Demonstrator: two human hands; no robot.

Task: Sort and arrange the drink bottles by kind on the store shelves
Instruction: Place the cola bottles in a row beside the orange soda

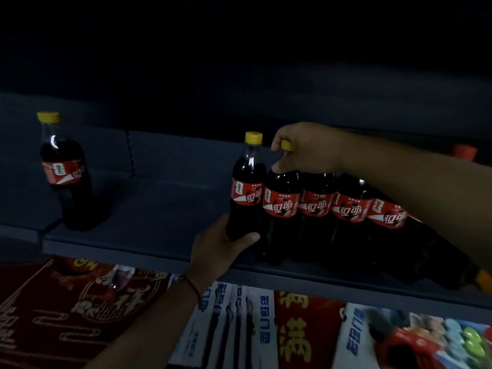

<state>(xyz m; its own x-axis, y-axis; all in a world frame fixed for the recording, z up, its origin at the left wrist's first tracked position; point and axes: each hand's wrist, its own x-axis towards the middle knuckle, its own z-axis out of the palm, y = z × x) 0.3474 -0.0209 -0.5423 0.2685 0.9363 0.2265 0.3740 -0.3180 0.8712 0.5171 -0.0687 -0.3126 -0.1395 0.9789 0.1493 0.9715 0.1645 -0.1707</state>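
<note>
Several cola bottles with red labels and yellow caps stand in a row on a dark shelf. My left hand grips the base of the leftmost bottle of the row. My right hand pinches the yellow cap of the second cola bottle, beside it. Further bottles continue right under my right forearm, their caps hidden. One lone cola bottle stands apart at the shelf's left.
Below the shelf edge lie red printed cartons, white and blue cartons and a colourful pack. A red cap shows at the far right. The shelf above is dark.
</note>
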